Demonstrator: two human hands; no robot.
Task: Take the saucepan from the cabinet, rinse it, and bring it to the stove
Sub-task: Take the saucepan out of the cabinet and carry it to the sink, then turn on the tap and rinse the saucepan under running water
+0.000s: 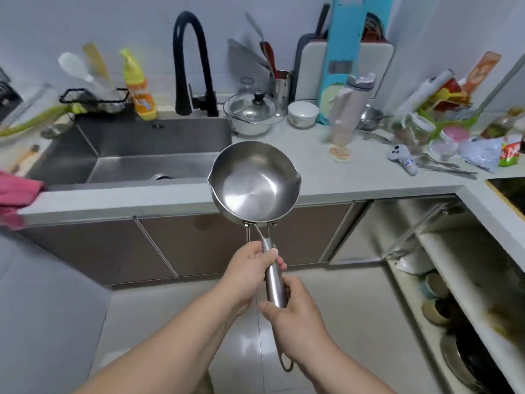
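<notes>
A small steel saucepan (252,180) with two pour spouts hangs in the air over the counter's front edge, just right of the sink (136,155); its bowl is empty. Both hands grip its long steel handle. My left hand (250,268) holds the upper part near the bowl. My right hand (295,317) holds the lower part, with the handle's hanging loop sticking out below the wrist. A black tap (193,66) arches over the back of the sink. The cabinet (443,268) at lower right stands open. A dark corner of the stove (508,191) shows at the right edge.
The counter behind holds a lidded pot (251,115), a white bowl (302,113), a pink flask (346,109), cutlery, bags and jars. Dish soap (139,86) stands left of the tap. A pink cloth (14,191) lies at far left. Bowls and pans fill the open cabinet's shelves.
</notes>
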